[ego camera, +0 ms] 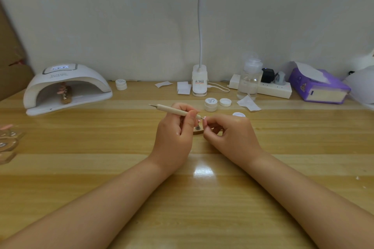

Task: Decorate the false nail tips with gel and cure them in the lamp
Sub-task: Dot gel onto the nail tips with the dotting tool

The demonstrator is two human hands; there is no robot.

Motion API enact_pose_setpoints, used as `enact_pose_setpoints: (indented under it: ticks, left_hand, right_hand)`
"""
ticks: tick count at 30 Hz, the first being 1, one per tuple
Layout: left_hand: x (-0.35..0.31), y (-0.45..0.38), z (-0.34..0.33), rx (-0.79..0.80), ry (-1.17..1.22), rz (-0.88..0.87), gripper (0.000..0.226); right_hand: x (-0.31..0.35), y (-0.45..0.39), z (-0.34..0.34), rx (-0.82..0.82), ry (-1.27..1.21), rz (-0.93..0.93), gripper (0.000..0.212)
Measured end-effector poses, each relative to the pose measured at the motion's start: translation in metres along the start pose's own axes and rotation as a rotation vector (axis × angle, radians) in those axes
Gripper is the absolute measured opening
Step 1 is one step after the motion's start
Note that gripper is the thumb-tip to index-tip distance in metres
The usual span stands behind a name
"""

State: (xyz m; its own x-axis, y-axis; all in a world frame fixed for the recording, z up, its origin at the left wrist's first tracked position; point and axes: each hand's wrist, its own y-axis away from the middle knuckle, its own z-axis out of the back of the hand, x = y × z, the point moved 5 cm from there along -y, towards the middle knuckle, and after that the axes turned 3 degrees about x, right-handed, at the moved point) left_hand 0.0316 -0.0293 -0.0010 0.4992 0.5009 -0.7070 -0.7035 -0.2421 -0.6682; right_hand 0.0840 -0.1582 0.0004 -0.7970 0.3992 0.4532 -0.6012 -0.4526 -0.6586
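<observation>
Step in hand looked like decorating 1 nail tip. Left hand (174, 133) gripped the dotting tool (174, 109), fingers curled round its shaft, working end pointing right to the nail tip (204, 117). Right hand (232, 135) had fingers curled, pinching at that tip; exact contact too small to tell. Tip seemed to sit above a small wooden stand (198, 131) on the table (121, 168), mostly hidden between the hands. Open gel pot (210, 104) and its loose lid (225, 102) lay just behind the hands. Curing lamp (66, 87) stood well apart at far left, display lit, with another stand of pink tips (64, 92) inside. More stands (8, 141) at left edge. Next move likely needed a steady, light dab of gel, then carrying the stand over to the lamp.
</observation>
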Motion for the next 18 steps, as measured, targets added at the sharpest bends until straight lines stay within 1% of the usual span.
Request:
enact_pose_setpoints:
  ticks: [5, 18]
  left_hand:
    - [-0.0008, -0.0001, 0.0016, -0.017, 0.008, 0.005, 0.011]
    - [-0.0024, 0.0001, 0.0018, -0.023, 0.032, -0.02, 0.011]
  right_hand:
    - [-0.0002, 0.0, 0.0003, -0.001, -0.01, -0.01, 0.005]
    - [-0.0047, -0.0012, 0.0011, -0.042, -0.024, -0.079, 0.007]
